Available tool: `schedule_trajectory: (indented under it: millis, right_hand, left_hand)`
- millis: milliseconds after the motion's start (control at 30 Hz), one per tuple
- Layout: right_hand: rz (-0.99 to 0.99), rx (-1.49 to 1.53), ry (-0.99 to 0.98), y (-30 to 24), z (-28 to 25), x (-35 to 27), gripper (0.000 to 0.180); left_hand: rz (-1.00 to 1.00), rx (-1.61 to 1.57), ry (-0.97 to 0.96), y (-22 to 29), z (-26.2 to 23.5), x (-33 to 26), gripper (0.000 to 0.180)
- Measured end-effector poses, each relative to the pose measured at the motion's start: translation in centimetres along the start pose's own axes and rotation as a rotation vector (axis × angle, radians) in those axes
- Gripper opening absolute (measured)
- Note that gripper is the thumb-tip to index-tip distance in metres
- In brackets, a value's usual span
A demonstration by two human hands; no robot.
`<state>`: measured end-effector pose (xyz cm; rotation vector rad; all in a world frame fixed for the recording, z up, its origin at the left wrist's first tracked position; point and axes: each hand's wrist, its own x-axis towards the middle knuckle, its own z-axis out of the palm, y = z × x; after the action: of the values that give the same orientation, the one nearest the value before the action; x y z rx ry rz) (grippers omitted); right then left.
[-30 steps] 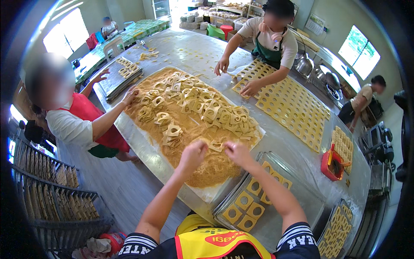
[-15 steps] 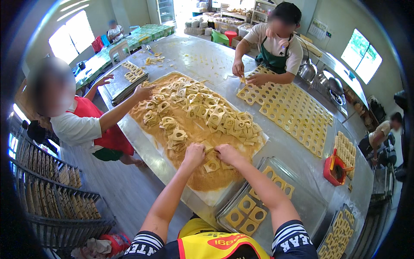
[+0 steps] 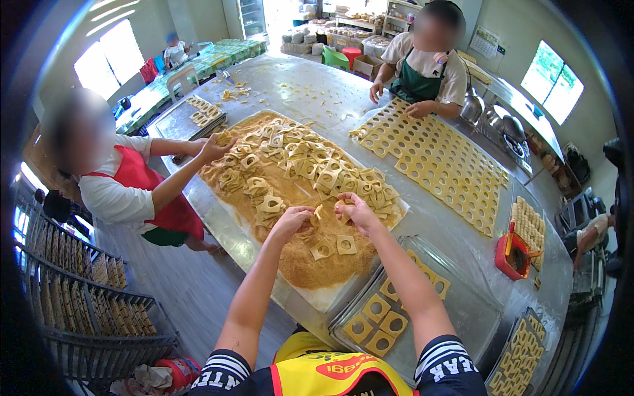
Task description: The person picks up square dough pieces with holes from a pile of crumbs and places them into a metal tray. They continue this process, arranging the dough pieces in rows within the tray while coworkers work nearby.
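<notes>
My left hand (image 3: 294,222) is raised just above a bed of brown crumbs (image 3: 307,269), fingers closed on a thin square dough piece (image 3: 318,214) that shows edge-on. To its right hovers my right hand (image 3: 356,214), its fingers curled but apart, with nothing plain between them. Two dough squares with round holes lie flat on the crumbs below my hands, a left square (image 3: 322,249) and a right square (image 3: 345,245). Beyond my hands spreads a heap of loose holed dough squares (image 3: 330,173).
Near my right forearm sits a metal tray (image 3: 462,305) with holed squares in rows. A large perforated dough sheet (image 3: 449,175) lies at the right, before a co-worker in a green apron (image 3: 422,79). A red-aproned co-worker (image 3: 135,175) handles dough at the left. A red container (image 3: 514,256) stands farther right.
Both my hands have lifted off the crumbs, the left bringing up a dough square. Two squares now lie side by side. The left co-worker's hands have come together; the far co-worker's hands have moved apart.
</notes>
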<state>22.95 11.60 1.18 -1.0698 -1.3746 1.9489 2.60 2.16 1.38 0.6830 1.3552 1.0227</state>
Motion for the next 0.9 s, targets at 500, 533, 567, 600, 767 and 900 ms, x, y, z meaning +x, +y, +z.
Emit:
schedule_trajectory:
  millis: [500,533,567,600,767,900]
  right_hand:
    - [-0.013,-0.064,-0.079,1.4,2.1,-1.5,0.036]
    - [0.018,0.027,-0.103,0.8,2.3,-1.5,0.036]
    - [0.049,0.118,-0.129,0.1,2.3,-1.4,0.035]
    - [0.085,0.211,-0.148,-0.7,2.2,-1.6,0.035]
    - [0.269,0.02,-0.066,-0.6,-1.4,0.4,0.036]
    - [0.012,-0.499,0.125,3.1,-5.8,3.1,0.038]
  left_hand:
    - [0.106,0.004,-0.047,0.4,2.1,-1.5,0.028]
    - [0.103,-0.01,-0.036,0.8,1.6,-1.7,0.028]
    - [0.15,-0.018,0.004,1.1,0.9,-1.9,0.028]
    - [0.19,-0.027,0.039,1.4,0.4,-2.2,0.028]
    - [0.573,0.715,0.359,3.1,0.4,-5.7,0.026]
    - [0.327,1.099,0.066,0.9,-1.1,-6.5,0.029]
